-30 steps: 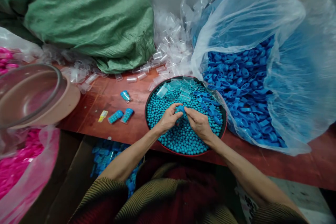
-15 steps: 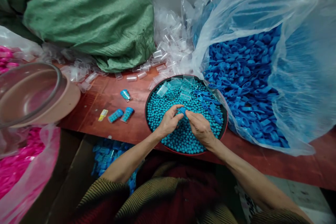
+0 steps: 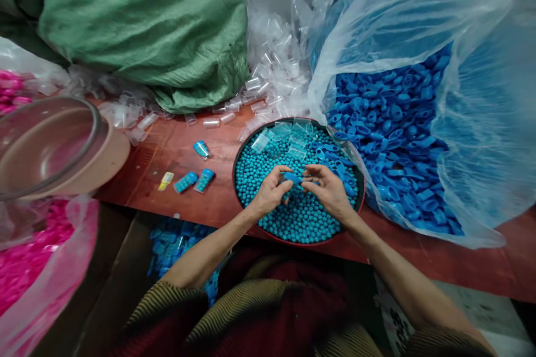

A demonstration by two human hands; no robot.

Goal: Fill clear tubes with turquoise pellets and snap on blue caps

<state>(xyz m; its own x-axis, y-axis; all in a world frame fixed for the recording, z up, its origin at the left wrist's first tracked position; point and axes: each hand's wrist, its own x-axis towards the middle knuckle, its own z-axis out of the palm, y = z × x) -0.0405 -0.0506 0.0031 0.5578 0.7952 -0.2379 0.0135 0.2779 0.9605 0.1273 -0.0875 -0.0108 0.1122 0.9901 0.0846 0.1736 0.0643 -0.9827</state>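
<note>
A round dark tray [image 3: 237, 189] with a red rim holds many small teal balls [image 3: 305, 223]. Over the balls, my left hand [image 3: 270, 192] pinches a small blue piece [image 3: 292, 178] between thumb and fingers. Just right of that piece is my right hand [image 3: 329, 189], its thumb and fingers curved toward the piece; whether it grips anything is too small to tell. Clear plastic tubes [image 3: 297, 148] lie on the balls near the back of the tray, and blue spoon-like pieces [image 3: 335, 159] lie at its right side.
Left of the tray, several filled blue-capped tubes [image 3: 205, 180] and a yellow-white label [image 3: 166, 181] lie on the red table [image 3: 146, 178]. A plastic bag [image 3: 454, 178] of blue pieces stands right, a green sack [image 3: 146, 28] behind, pink bowls [image 3: 117, 150] far left.
My right hand has turned and its fingers have spread apart slightly, shifting a little to the right. My left hand still holds the blue piece in nearly the same place.
</note>
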